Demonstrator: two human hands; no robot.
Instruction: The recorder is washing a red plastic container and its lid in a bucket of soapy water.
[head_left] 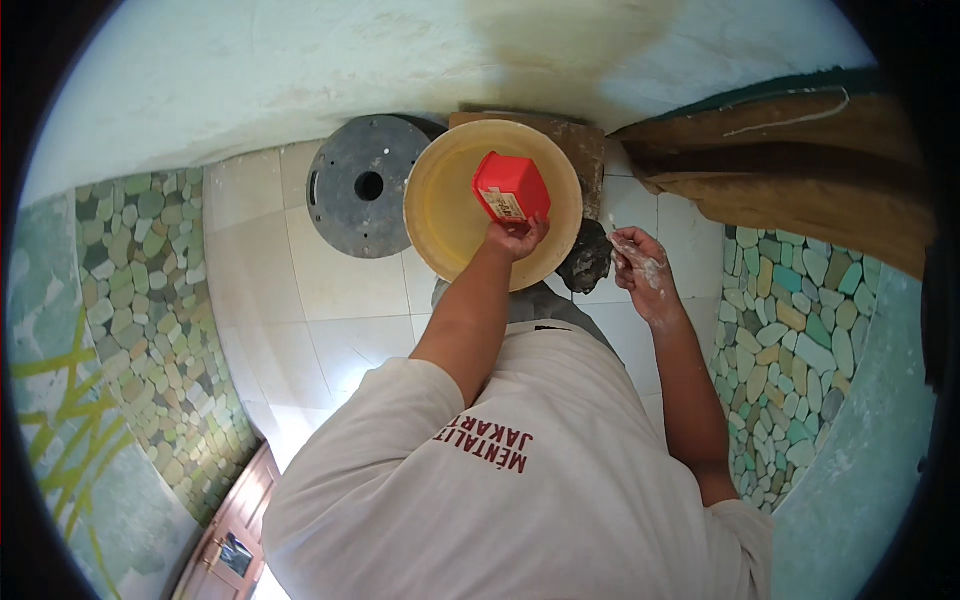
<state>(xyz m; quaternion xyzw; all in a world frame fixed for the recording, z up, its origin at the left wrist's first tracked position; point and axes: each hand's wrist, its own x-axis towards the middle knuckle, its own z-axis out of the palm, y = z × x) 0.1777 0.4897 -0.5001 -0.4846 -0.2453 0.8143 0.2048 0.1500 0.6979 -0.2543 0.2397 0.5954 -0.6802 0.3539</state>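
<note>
My left hand [519,238] grips the near lower edge of a red plastic container [513,187] with a pale label on its side. The container is tilted, over the inside of a wide, pale yellow tub [428,235]. What the container holds, if anything, is hidden from here. To the right of the tub, my right hand [645,275] is raised, its fingers pinched together and smeared with white. A small whitish bit shows at those fingertips, too small to name. Below and left of that hand lies a crumpled black thing [586,258] by the tub.
A round grey disc [345,215] with a centre hole stands left of the tub. Behind it is a brown board [592,155], against the pale wall [350,70]. Brown sheeting [790,150] hangs at right. Pebble strips [160,300] flank the tiled floor [260,260].
</note>
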